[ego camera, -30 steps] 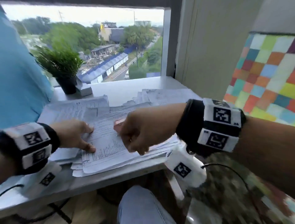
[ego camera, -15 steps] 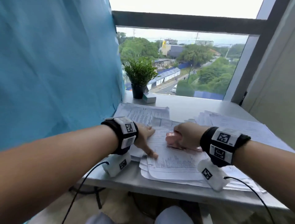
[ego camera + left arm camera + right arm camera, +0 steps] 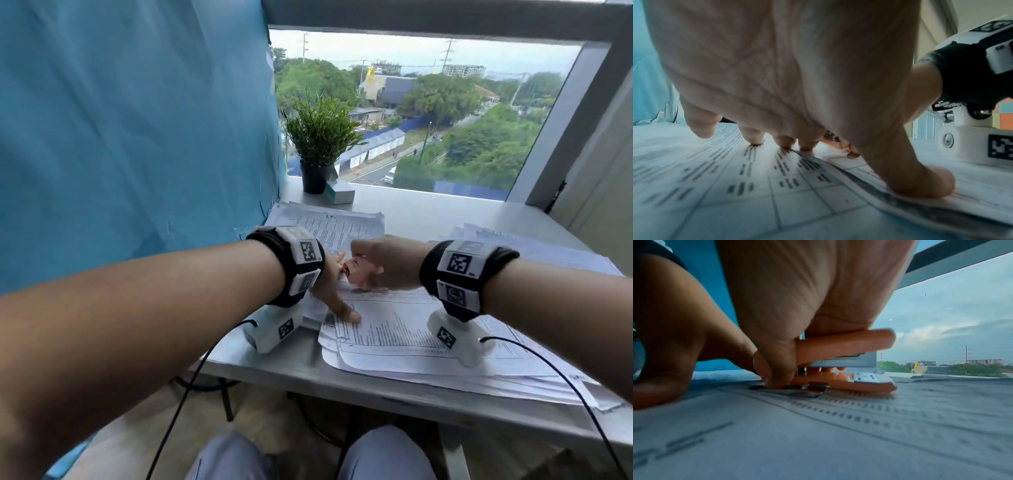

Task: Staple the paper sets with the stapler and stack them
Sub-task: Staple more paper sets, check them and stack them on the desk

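Note:
A printed paper set [image 3: 404,337] lies on top of a paper pile at the table's near edge. My right hand [image 3: 383,263] grips a pink-orange stapler [image 3: 356,269] at the set's far left corner; in the right wrist view the stapler [image 3: 846,347] rests on the sheet with its mouth apart. My left hand [image 3: 334,291] lies spread on the papers just left of it, thumb [image 3: 351,313] and fingertips [image 3: 754,138] pressing the sheets [image 3: 756,186] down. The left thumb [image 3: 920,183] pins the top set's edge.
More paper stacks lie at the back left [image 3: 329,222] and right [image 3: 548,250] of the white table [image 3: 428,212]. A potted plant [image 3: 318,144] and a small box [image 3: 340,195] stand by the window. A blue sheet [image 3: 137,120] hangs on the left.
The head view has swung left and lifted over the second. Both hands stay on the top paper set, the right one holding the stapler at its corner.

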